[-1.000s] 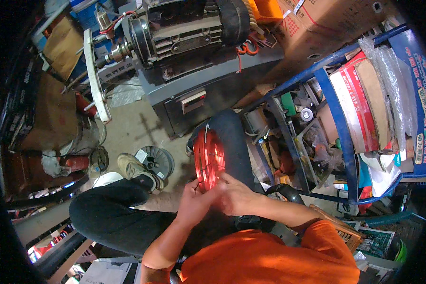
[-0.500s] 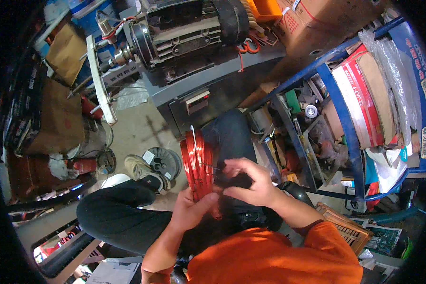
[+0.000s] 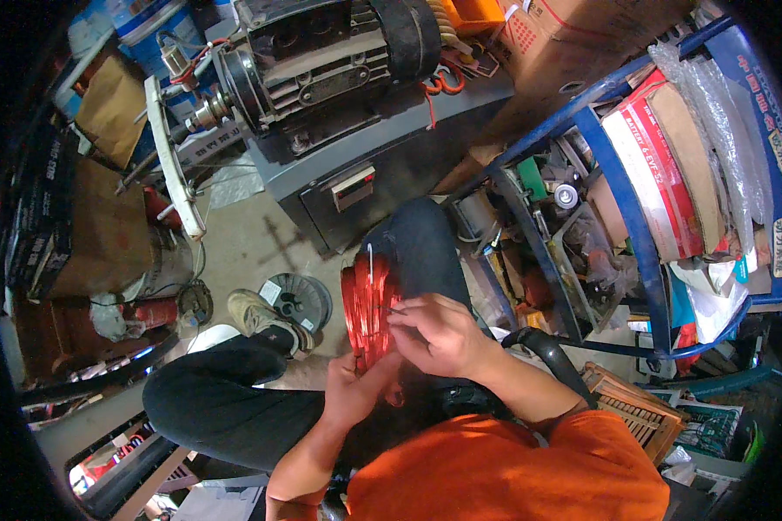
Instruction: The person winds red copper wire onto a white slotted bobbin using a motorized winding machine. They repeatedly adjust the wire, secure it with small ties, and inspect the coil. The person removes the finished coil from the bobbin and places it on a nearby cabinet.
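Observation:
Above my lap I hold a bundle of shiny red copper wire coils (image 3: 369, 304), upright and slightly fanned. My left hand (image 3: 354, 388) is closed round its lower end, thumb across the front. A short white tie (image 3: 371, 259) sticks up at the coil's top. My right hand (image 3: 443, 334) is at the coil's right side, its thumb and fingers pinched together on a thin dark strand (image 3: 394, 311) that comes off the middle of the bundle. The fingertips partly hide that strand.
An electric motor (image 3: 321, 74) sits on a grey cabinet (image 3: 287, 191) ahead. A wire spool (image 3: 302, 304) lies on the floor by my shoe (image 3: 256, 313). At right stands a blue-framed rack (image 3: 621, 208) full of parts and cardboard. Boxes (image 3: 104, 217) are stacked at left.
My right hand has moved left to the coil, and its spread fingers have closed on the dark strand. The coil and left hand have shifted slightly right.

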`<state>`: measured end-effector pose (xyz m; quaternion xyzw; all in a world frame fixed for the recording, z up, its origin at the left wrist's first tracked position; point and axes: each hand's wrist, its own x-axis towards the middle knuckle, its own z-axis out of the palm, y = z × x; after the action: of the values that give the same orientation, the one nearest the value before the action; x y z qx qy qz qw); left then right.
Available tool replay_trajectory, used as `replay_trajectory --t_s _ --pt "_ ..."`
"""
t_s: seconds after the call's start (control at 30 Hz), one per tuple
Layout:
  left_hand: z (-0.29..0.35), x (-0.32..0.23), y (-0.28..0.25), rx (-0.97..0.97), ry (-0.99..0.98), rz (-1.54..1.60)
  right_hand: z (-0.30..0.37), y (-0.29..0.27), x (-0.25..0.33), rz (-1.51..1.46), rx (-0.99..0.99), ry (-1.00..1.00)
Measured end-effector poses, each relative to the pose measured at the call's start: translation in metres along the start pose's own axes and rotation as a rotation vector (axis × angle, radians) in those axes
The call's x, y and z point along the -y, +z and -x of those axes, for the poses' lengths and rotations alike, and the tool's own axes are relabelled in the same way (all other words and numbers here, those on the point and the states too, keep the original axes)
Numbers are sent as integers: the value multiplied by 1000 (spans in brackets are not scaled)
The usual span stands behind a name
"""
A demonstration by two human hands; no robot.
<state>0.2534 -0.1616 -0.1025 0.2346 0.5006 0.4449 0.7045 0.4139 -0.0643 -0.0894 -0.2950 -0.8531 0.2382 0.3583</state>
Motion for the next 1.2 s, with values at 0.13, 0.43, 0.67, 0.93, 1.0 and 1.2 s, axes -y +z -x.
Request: replay_trajectory --t_s 0.13,0.43,0.67,0.93,1.0,1.2 --pt "2 -3 2 -18 -19 24 1 4 -2 67 -47 48" --pt "6 2 -1 42 26 -113 -12 -20 -38 -240 25 768" --pt "3 5 -1 30 -18 -95 -23 -45 -9 96 141 126" --pt "3 1 5 -10 -68 -201 -15 -19 -2 170 8 -64" --pt "3 1 5 -8 -85 -202 -16 -15 -4 177 -26 -66" --pt "1 5 3 18 -60 -198 -25 -20 -7 271 -44 14"
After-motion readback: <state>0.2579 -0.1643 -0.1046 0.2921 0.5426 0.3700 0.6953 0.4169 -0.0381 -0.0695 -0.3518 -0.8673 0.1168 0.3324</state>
